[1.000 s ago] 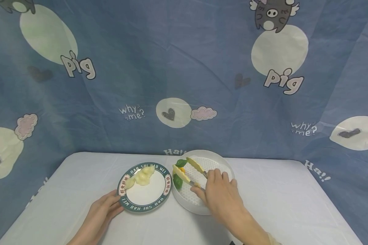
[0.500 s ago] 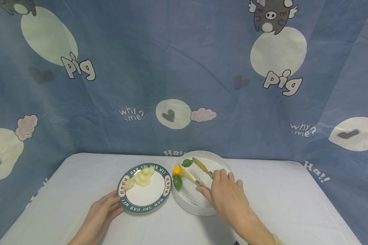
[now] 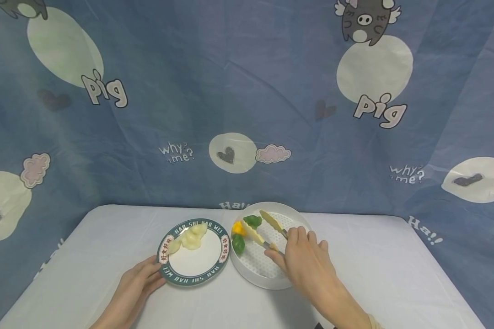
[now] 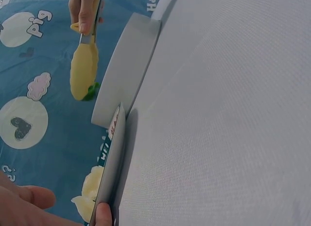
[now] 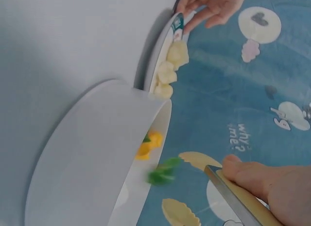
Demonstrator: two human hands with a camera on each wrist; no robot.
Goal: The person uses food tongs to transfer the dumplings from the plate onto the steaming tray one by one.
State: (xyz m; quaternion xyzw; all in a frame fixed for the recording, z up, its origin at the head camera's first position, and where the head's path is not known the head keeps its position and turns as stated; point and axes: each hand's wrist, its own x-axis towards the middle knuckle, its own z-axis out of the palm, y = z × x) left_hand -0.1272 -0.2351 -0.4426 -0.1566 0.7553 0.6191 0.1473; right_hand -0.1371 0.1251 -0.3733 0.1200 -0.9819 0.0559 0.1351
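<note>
My left hand (image 3: 141, 283) grips the near left rim of a round plate (image 3: 193, 279) with a green border; in the left wrist view one finger shows at the plate's underside. Pale yellow chunks (image 3: 192, 237) lie on the plate. My right hand (image 3: 308, 260) holds tongs (image 3: 253, 233) with yellow tips over a white round basin (image 3: 267, 284). The tongs' two tips stand apart. Close by them is a glossy green piece (image 3: 253, 222), blurred in the right wrist view (image 5: 164, 172). An orange-yellow piece (image 3: 238, 228) and another green piece (image 3: 238, 245) lie at the basin's left side.
The plate stands right beside the basin on a white-covered table (image 3: 374, 265). The basin's floor is dotted. Behind the table hangs a blue cloth (image 3: 271, 109) with pig prints.
My right hand has moved slightly right with the tongs. The upper green piece has shifted right with the tips, uncovering the orange-yellow piece. My left hand and the plate stay put.
</note>
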